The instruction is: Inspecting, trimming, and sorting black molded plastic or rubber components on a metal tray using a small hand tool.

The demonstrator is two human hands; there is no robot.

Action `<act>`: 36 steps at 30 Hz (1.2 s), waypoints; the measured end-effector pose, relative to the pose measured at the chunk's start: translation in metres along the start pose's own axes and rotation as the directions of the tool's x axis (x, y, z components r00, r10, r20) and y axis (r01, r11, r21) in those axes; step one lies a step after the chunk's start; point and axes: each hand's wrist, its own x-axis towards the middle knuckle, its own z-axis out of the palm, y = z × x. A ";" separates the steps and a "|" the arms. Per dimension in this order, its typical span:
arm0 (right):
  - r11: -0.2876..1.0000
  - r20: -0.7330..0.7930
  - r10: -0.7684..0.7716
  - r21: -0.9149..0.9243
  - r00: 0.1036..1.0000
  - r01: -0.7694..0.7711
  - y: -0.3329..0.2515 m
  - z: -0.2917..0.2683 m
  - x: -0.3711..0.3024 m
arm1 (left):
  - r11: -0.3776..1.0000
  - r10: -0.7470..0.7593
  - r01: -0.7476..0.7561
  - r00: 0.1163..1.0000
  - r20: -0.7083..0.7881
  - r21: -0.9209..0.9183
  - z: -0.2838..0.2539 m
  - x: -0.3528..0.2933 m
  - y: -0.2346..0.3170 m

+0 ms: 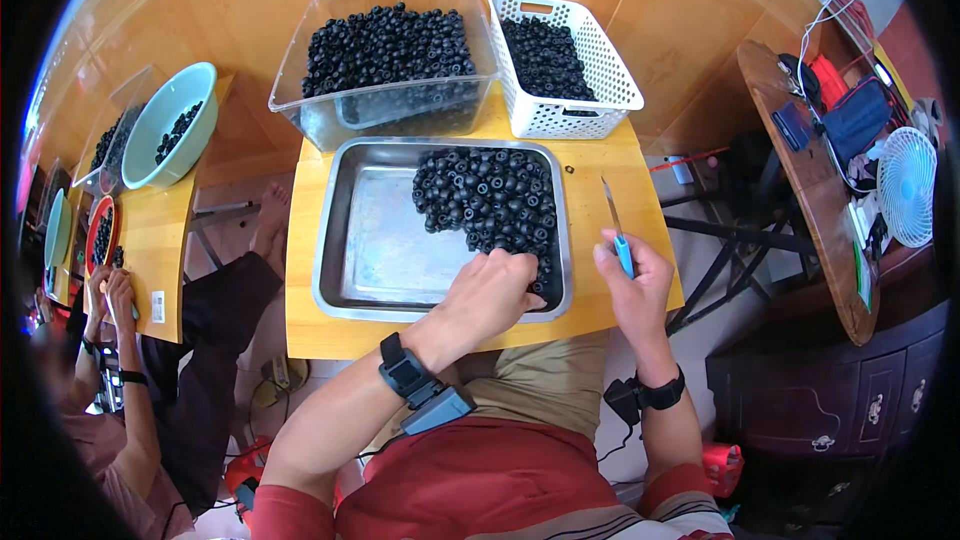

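Observation:
A steel tray [375, 225] lies on the wooden table in front of me, a heap of small black ring-shaped parts [490, 195] filling its right side. My left hand [490, 290] reaches over the near rim at the heap's lower right, fingers curled in among the parts. What its fingertips grip is hidden. To the right of the tray, my right hand [638, 285] is closed around the blue handle of a slim knife [623, 252]. The thin blade points up and away from me, touching nothing.
Behind the tray stand a clear plastic bin [390, 115] and a white perforated basket [570, 123], both holding black parts. One loose part [569, 169] lies right of the tray. At left, another person's hands [115, 290] work near a red-rimmed bowl; a fan [907, 185] stands at right.

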 end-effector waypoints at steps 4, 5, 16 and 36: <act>1.000 0.015 0.002 0.008 1.000 -0.003 -0.010 0.003 -0.009 | 0.993 -0.050 0.046 0.998 0.033 0.107 0.006 0.010 0.005; 1.000 0.008 -0.011 0.014 1.000 0.011 -0.011 0.005 -0.010 | 0.994 -0.042 0.041 0.999 0.011 0.099 0.008 0.009 0.005; 1.000 0.001 -0.006 -0.012 1.000 0.006 -0.003 0.004 -0.015 | 0.933 -0.071 0.080 0.997 0.039 -0.350 -0.021 -0.016 -0.004; 0.997 0.264 -0.081 0.031 0.961 0.075 -0.038 0.043 -0.036 | -0.167 -0.157 0.083 0.981 0.110 -0.982 -0.024 -0.048 -0.020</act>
